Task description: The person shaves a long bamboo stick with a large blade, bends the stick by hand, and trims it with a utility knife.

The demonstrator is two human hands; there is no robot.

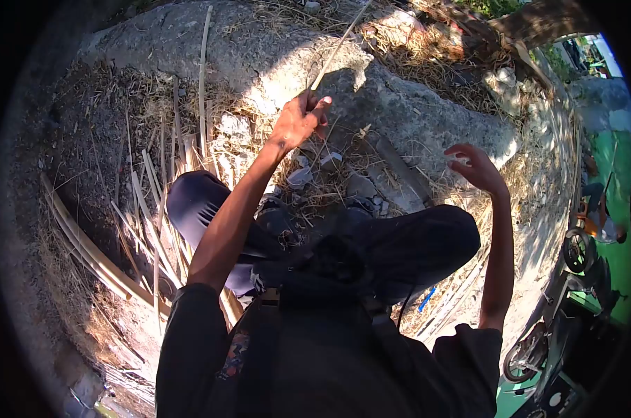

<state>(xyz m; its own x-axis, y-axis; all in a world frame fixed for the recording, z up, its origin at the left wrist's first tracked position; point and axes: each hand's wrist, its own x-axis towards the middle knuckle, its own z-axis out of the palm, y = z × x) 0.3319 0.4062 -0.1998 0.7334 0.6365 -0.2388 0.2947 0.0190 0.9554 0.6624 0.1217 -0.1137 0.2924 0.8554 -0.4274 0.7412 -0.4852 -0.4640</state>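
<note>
I saw bent knees point(427, 240) nearest, pale strips point(110, 268) beside left one. Right hand point(477, 171) hovered above ground, fingers parted and loosely curled. Left hand point(298, 125) pinched thin strip point(340, 45) in fingertips; it slanted away over partly sunlit rock point(413, 104). Farther right: motorbikes point(579, 251), seated person point(601, 219).

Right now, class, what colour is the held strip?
The strip is pale tan, best in head view.

Ground point(124, 317), part sun, part shade: long pale strips point(110, 268), scattered dry straw point(462, 198), broken stones point(331, 161), small blue piece point(427, 299).
</note>
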